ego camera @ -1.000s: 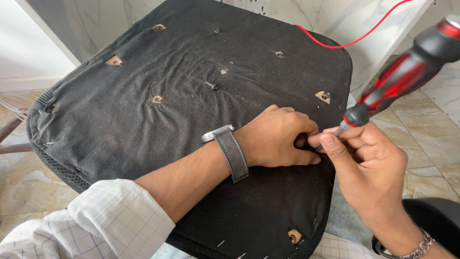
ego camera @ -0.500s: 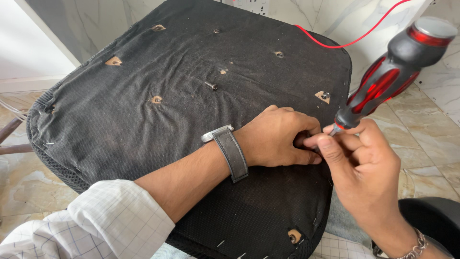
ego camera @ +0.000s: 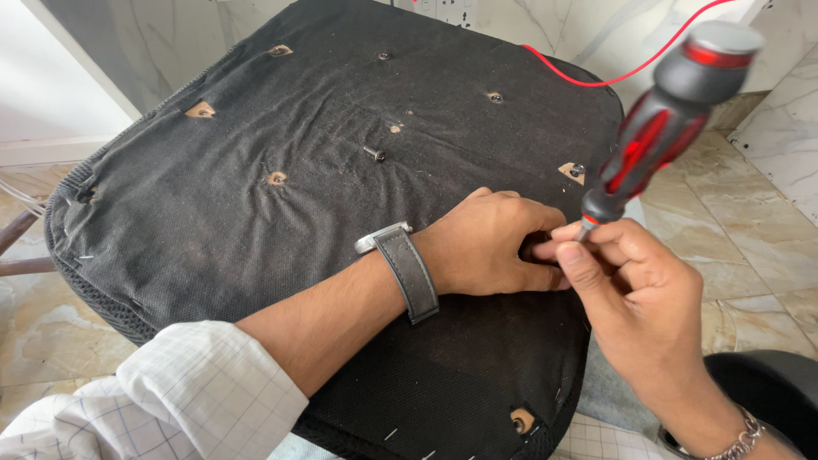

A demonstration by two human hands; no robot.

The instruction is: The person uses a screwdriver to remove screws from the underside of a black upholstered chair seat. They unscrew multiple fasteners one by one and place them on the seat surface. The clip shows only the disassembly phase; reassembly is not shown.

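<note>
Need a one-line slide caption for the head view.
Left hand braced on an upturned black seat cushion while the right hand pinches the shaft of a red-and-black screwdriver.

You have bright, soft daylight here, with only weak shadows under your hands (ego camera: 511, 243). The black seat fabric (ego camera: 256, 170) is sharp. The screwdriver handle (ego camera: 660, 128), near the lens, looks slightly blurred.

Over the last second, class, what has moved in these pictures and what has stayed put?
The screwdriver in the right hand has swung more upright, its handle top shifting left and up, the shaft still pinched in the fingertips. The left hand stays curled on the black seat underside; the loose bolt and red cable have not moved.
</note>
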